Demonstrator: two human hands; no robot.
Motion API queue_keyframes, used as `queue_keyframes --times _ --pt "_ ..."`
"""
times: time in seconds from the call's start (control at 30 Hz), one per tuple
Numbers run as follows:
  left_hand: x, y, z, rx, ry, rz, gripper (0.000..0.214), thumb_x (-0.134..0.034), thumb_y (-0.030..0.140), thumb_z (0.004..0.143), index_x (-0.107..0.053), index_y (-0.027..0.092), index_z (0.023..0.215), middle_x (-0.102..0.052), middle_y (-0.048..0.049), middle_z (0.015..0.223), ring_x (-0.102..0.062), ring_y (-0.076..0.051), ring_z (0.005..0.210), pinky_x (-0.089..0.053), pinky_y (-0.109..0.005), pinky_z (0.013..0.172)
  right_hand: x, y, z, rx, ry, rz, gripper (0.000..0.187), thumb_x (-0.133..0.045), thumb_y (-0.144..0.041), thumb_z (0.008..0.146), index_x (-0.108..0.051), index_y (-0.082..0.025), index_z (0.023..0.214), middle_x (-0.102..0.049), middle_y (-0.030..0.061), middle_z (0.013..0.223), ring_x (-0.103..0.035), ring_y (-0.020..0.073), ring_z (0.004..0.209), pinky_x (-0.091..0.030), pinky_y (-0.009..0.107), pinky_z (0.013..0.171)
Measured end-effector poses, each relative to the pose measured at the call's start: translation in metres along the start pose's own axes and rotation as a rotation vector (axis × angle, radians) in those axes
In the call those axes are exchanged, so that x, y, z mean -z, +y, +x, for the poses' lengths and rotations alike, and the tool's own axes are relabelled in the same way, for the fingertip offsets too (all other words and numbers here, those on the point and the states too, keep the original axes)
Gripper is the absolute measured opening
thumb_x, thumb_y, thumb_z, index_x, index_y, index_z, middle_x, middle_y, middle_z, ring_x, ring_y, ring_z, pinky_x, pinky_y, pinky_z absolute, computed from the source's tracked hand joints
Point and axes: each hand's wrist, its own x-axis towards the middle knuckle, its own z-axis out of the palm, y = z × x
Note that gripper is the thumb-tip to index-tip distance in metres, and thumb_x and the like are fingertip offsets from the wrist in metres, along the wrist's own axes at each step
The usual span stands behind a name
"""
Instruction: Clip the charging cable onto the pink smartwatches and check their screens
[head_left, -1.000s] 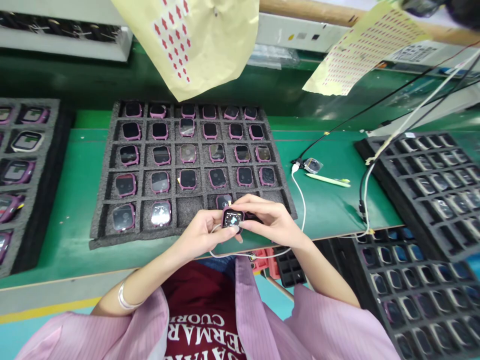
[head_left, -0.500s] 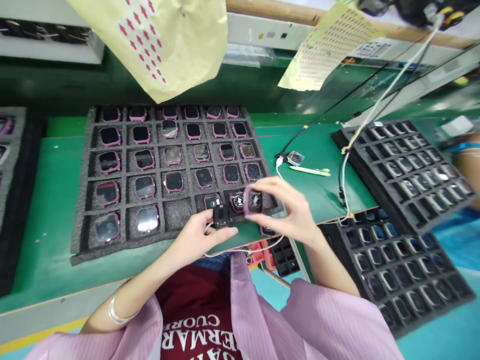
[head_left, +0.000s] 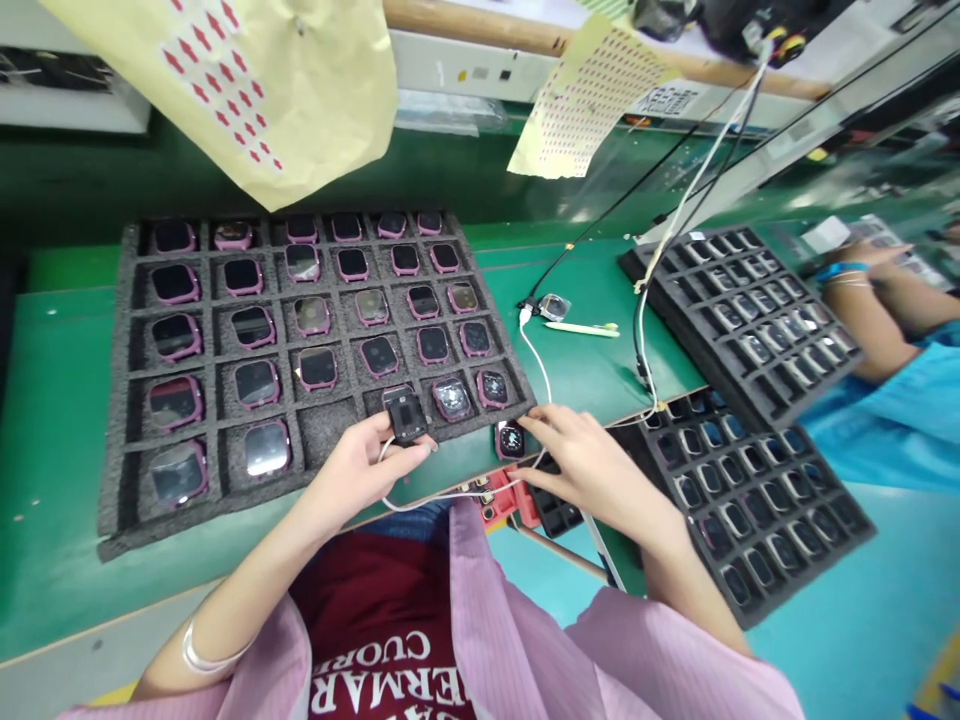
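Observation:
Between the thumb and fingers of my left hand (head_left: 366,466) is a small black square charging dock (head_left: 408,418) with a white cable (head_left: 442,494) trailing from it. My right hand (head_left: 596,475) is open, thumb and fingers apart, beside a purple watch case (head_left: 510,440) with a lit face. That watch lies at the bench's front edge, just off the tray; whether a fingertip touches it I cannot tell. A grey foam tray (head_left: 300,500) spreads out beyond my hands, most pockets filled with purple watch cases. One lit watch (head_left: 451,398) sits in its front row.
A white cable plug (head_left: 524,314) and a pale green pen (head_left: 581,329) lie on the green bench. Two more foam trays of watches, an upper tray (head_left: 739,320) and a lower tray (head_left: 757,500), overlap at right. A co-worker's arm (head_left: 874,315) is beyond. Yellow sheets (head_left: 315,90) hang overhead.
My right hand has let go of the watch it held, now in the tray's front right pocket, and moved down toward the watch at the bench edge. The camera view has shifted.

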Motion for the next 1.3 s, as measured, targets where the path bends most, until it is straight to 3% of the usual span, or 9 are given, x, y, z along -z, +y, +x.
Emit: queue_keyframes --times 0.07,0.17,0.33,0.43,0.57,0.7,0.9,1.03,1.3 --pt "0.001 0.0 -0.001 -0.015 -0.001 0.006 0.031 -0.069 0.033 0.078 -0.062 0.009 0.096 -0.066 -0.0082 0.092 -0.03 0.0 0.041 -0.017 -0.019 0.037 -0.014 -0.003 -0.003 -0.048 0.011 0.036 0.046 -0.073 -0.039 0.081 -0.056 -0.015 0.116 -0.058 0.0135 0.103 -0.061 0.0297 0.089 -0.05 0.042 0.074" --pt "0.002 -0.002 0.0 -0.022 -0.031 0.027 0.028 -0.068 0.028 0.078 -0.062 0.008 0.097 -0.064 -0.0053 0.079 -0.03 -0.001 0.04 -0.02 -0.019 0.038 -0.025 -0.003 -0.006 -0.074 0.036 0.2 0.044 -0.074 -0.042 0.079 -0.056 -0.018 0.111 -0.058 0.0107 0.104 -0.061 0.0281 0.092 -0.051 0.04 0.078" --pt "0.002 -0.004 0.003 -0.036 -0.06 0.036 0.028 -0.068 0.018 0.071 -0.064 0.007 0.097 -0.059 -0.0007 0.068 -0.028 -0.002 0.042 -0.019 -0.019 0.039 -0.004 -0.007 -0.005 -0.025 0.155 0.327 0.042 -0.073 -0.047 0.079 -0.057 -0.02 0.108 -0.064 0.0086 0.105 -0.061 0.0291 0.097 -0.047 0.043 0.084" --pt "0.003 -0.005 0.005 -0.056 -0.069 0.03 0.029 -0.067 0.011 0.067 -0.064 0.007 0.095 -0.056 0.0017 0.066 -0.03 -0.003 0.046 -0.024 -0.018 0.043 0.003 -0.026 0.016 0.098 0.307 0.399 0.047 -0.076 -0.045 0.077 -0.056 -0.021 0.112 -0.064 0.0101 0.11 -0.06 0.0291 0.102 -0.046 0.043 0.089" --pt "0.005 -0.008 0.006 -0.071 -0.073 -0.04 0.032 -0.07 0.007 0.061 -0.063 0.009 0.092 -0.057 0.0017 0.073 -0.037 -0.004 0.052 -0.032 -0.018 0.05 -0.011 -0.056 0.062 0.281 0.409 0.386 0.045 -0.075 -0.044 0.078 -0.056 -0.019 0.11 -0.063 0.0114 0.107 -0.059 0.0288 0.099 -0.046 0.043 0.086" --pt "0.007 -0.01 0.005 -0.12 -0.08 -0.1 0.03 -0.076 0.013 0.062 -0.061 0.011 0.088 -0.06 -0.0006 0.078 -0.051 -0.01 0.066 -0.043 -0.022 0.065 -0.023 -0.067 0.09 0.343 0.379 0.339 0.041 -0.069 -0.048 0.083 -0.056 -0.018 0.107 -0.063 0.0125 0.105 -0.058 0.0296 0.099 -0.043 0.044 0.086" --pt "0.003 -0.017 0.006 -0.097 0.01 -0.111 0.034 -0.074 0.04 0.073 -0.063 0.01 0.085 -0.055 0.0013 0.064 -0.044 -0.007 0.052 -0.036 -0.019 0.049 -0.018 -0.062 0.092 0.38 0.27 0.357 0.031 -0.061 -0.04 0.09 -0.056 -0.017 0.109 -0.063 0.013 0.108 -0.058 0.0293 0.099 -0.044 0.044 0.084" --pt "0.002 -0.017 0.006 -0.086 0.011 -0.115 0.034 -0.077 0.038 0.071 -0.065 0.009 0.084 -0.061 -0.0022 0.073 -0.053 -0.01 0.062 -0.042 -0.021 0.058 -0.016 -0.057 0.091 0.442 0.222 0.442 0.034 -0.064 -0.038 0.088 -0.054 -0.018 0.113 -0.062 0.0122 0.112 -0.059 0.0278 0.104 -0.048 0.043 0.086" --pt "0.006 -0.007 0.007 -0.014 -0.031 -0.147 0.033 -0.078 0.035 0.069 -0.069 0.012 0.09 -0.064 0.0 0.074 -0.035 -0.003 0.045 -0.024 -0.018 0.042 -0.013 -0.053 0.091 0.379 0.278 0.629 0.033 -0.072 -0.035 0.082 -0.058 -0.02 0.107 -0.064 0.0091 0.103 -0.063 0.0254 0.098 -0.053 0.039 0.085"
